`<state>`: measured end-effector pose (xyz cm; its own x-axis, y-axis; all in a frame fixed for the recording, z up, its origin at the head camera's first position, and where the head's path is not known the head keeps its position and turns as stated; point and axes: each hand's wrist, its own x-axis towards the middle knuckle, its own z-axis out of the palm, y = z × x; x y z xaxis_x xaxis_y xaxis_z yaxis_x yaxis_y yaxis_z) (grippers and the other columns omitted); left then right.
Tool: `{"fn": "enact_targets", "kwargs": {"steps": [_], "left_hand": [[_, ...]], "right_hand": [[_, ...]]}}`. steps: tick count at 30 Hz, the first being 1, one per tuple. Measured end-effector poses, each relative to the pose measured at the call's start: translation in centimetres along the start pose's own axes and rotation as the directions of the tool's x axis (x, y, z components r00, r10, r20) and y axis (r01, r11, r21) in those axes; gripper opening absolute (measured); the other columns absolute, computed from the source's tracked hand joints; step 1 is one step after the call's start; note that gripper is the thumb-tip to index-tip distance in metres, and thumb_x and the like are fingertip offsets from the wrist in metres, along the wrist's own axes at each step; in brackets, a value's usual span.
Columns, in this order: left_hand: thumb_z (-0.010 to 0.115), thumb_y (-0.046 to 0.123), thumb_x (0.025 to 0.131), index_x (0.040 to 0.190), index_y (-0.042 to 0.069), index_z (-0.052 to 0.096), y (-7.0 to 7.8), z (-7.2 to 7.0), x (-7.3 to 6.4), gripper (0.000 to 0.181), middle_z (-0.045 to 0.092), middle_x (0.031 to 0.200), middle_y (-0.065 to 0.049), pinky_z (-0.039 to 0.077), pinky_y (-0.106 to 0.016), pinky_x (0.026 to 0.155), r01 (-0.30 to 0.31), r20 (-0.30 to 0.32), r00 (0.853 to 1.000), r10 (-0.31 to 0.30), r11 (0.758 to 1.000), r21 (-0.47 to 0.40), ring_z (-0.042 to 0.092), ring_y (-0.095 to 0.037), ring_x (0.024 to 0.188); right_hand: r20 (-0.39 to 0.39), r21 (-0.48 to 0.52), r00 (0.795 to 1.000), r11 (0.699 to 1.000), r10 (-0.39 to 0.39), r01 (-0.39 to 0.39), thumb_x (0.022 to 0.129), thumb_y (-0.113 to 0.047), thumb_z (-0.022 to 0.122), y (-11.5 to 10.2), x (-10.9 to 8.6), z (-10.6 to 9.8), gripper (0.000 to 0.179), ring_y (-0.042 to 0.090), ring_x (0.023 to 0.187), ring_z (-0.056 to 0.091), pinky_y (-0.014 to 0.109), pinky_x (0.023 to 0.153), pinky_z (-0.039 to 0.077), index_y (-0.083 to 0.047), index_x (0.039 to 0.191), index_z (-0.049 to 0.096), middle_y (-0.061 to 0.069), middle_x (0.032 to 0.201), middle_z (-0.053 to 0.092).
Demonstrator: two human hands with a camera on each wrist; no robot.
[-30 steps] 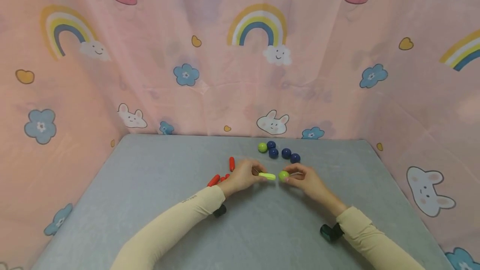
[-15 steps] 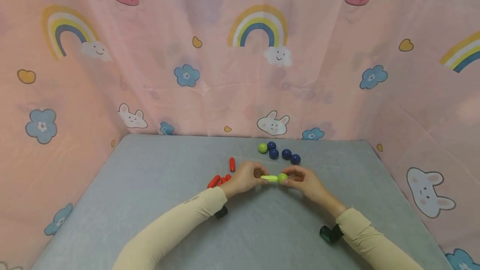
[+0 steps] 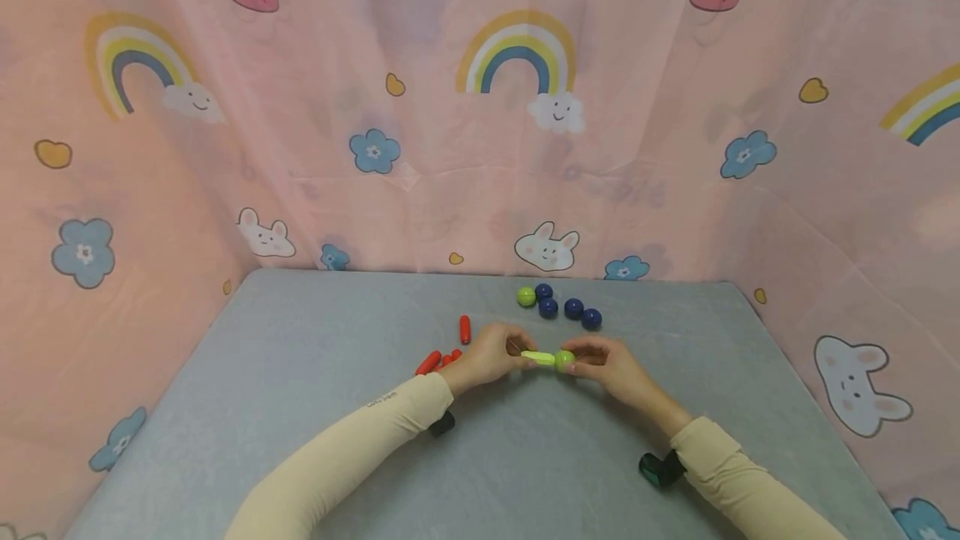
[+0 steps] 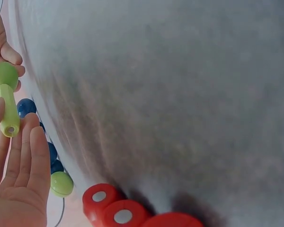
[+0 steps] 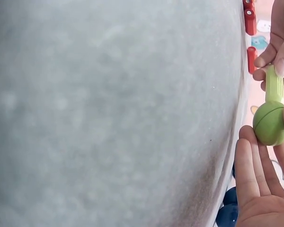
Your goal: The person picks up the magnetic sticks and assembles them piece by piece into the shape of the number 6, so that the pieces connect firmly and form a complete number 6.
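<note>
My left hand pinches a ribbed yellow-green handle between thumb and fingers. In the left wrist view, a small hole shows in the near end of the handle. A green ball with a seam round it is held by the fingertips of my right hand. Ball and handle meet end to end in front of me, raised off the table. In the right wrist view, the handle's far end touches the ball; whether it sits inside the ball I cannot tell.
Another green ball lies at the back of the grey table, beside several dark blue balls. Left of my left hand lie several red handles, one apart from them. A pink patterned curtain closes off the back.
The handle and the green ball stood slightly apart one second ago; they came together by half a second ago. Since then both have barely moved. The loose balls and red handles lie as before.
</note>
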<state>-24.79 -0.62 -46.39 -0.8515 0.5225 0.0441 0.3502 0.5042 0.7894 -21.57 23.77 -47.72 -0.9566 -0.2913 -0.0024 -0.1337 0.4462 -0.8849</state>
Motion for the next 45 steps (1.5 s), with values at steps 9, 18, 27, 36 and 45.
{"fn": "enact_targets", "kwargs": {"steps": [9, 18, 27, 36, 45], "left_hand": [[0.076, 0.018, 0.087, 0.106, 0.005, 0.072, 0.0, -1.4, 0.4, 0.024, 0.074, 0.101, -0.005, 0.053, -0.019, 0.074, 0.004, 0.001, 1.0, -0.004, 1.0, -0.028, 0.065, -0.009, 0.084], [0.072, 0.016, 0.091, 0.113, 0.002, 0.069, -0.3, -2.6, 3.2, 0.027, 0.072, 0.106, -0.007, 0.055, -0.026, 0.083, 0.02, -0.081, 0.997, -0.02, 1.0, 0.011, 0.067, -0.017, 0.095], [0.073, 0.012, 0.09, 0.113, 0.0, 0.067, -0.7, -2.8, 6.5, 0.026, 0.071, 0.107, -0.012, 0.056, -0.031, 0.087, 0.048, -0.208, 0.977, -0.05, 0.999, -0.015, 0.067, -0.022, 0.098], [0.074, 0.011, 0.088, 0.119, 0.005, 0.066, -0.8, -2.7, 8.0, 0.033, 0.067, 0.119, -0.012, 0.054, -0.034, 0.094, 0.155, -0.235, 0.959, -0.157, 0.988, -0.024, 0.065, -0.024, 0.108], [0.074, 0.011, 0.088, 0.12, 0.004, 0.064, -1.1, -2.4, 8.6, 0.034, 0.067, 0.121, -0.011, 0.056, -0.035, 0.092, 0.194, -0.196, 0.962, -0.188, 0.981, 0.008, 0.066, -0.025, 0.11]], "right_hand": [[-0.008, 0.009, 1.0, 1.0, -0.001, 0.001, 0.09, -0.02, 0.073, 0.0, 0.0, 0.0, 0.038, 0.012, 0.095, 0.069, 0.019, 0.077, 0.056, -0.001, 0.122, 0.066, 0.021, 0.121, 0.068], [-0.006, -0.016, 1.0, 1.0, 0.02, -0.02, 0.091, -0.02, 0.072, 0.4, 0.1, 0.0, 0.036, 0.015, 0.099, 0.069, 0.017, 0.078, 0.055, -0.002, 0.121, 0.067, 0.019, 0.121, 0.069], [0.001, -0.001, 0.999, 0.999, 0.049, -0.049, 0.091, -0.02, 0.072, 0.3, 0.1, -0.2, 0.038, 0.021, 0.104, 0.069, 0.022, 0.081, 0.057, -0.001, 0.124, 0.065, 0.019, 0.123, 0.068], [0.016, -0.003, 0.998, 0.999, 0.053, -0.053, 0.09, -0.021, 0.073, 0.0, 0.1, -0.3, 0.038, 0.023, 0.106, 0.068, 0.025, 0.084, 0.058, -0.002, 0.123, 0.066, 0.019, 0.121, 0.068], [0.018, -0.031, 0.998, 0.998, 0.059, -0.059, 0.09, -0.024, 0.073, -0.3, 0.1, -0.1, 0.038, 0.024, 0.108, 0.068, 0.031, 0.088, 0.058, -0.004, 0.122, 0.067, 0.017, 0.122, 0.069]]}}
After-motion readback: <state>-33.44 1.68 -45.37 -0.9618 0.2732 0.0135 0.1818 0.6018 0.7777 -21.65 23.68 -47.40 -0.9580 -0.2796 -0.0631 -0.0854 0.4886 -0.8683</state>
